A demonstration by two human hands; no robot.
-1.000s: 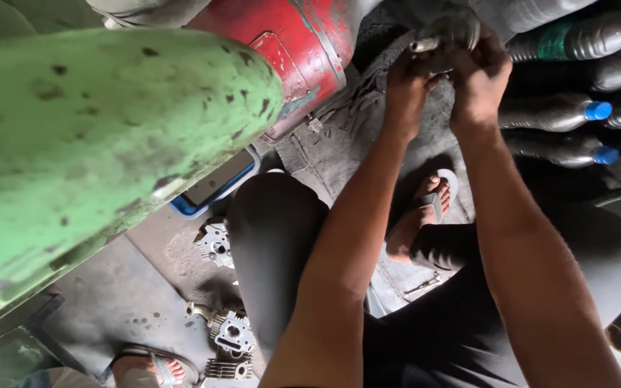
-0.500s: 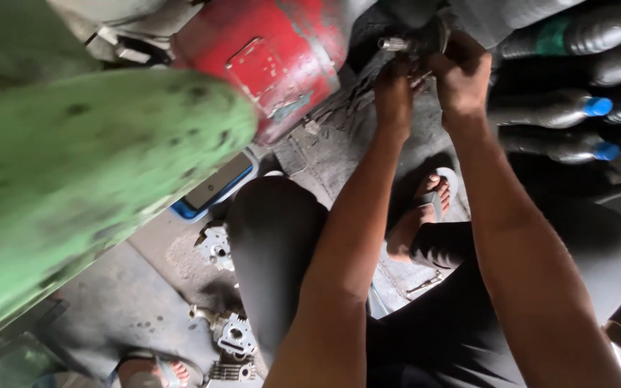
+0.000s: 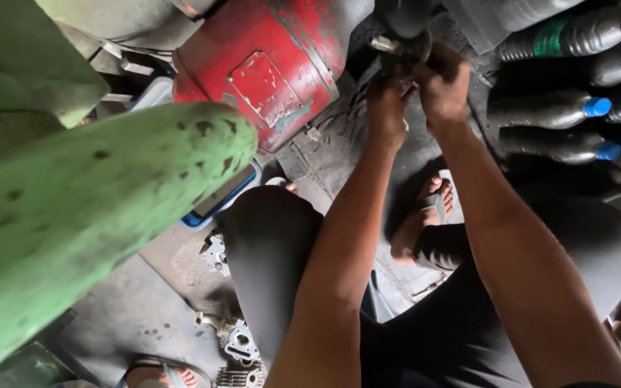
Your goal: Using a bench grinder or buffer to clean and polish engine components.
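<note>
Both my arms reach forward over my knees to a small grey metal part (image 3: 402, 49) at the top middle. My left hand (image 3: 387, 104) has its fingers closed on the underside of that part. My right hand (image 3: 443, 85) grips it from the right side, fingers curled over it. The part sits just right of a red cylindrical tank (image 3: 267, 65) with chipped paint. My fingertips and the exact shape of the part are hidden in shadow.
A big green curved metal body (image 3: 88, 208) fills the left. Dark plastic bottles with blue caps (image 3: 555, 111) lie stacked at the right. Small metal engine parts (image 3: 235, 341) lie on the stained floor by my left knee. My sandalled foot (image 3: 425, 215) rests on the floor.
The view has shifted, so the green body slid lower left and more of the red tank shows. Both hands stay on the metal part, now a little higher in view.
</note>
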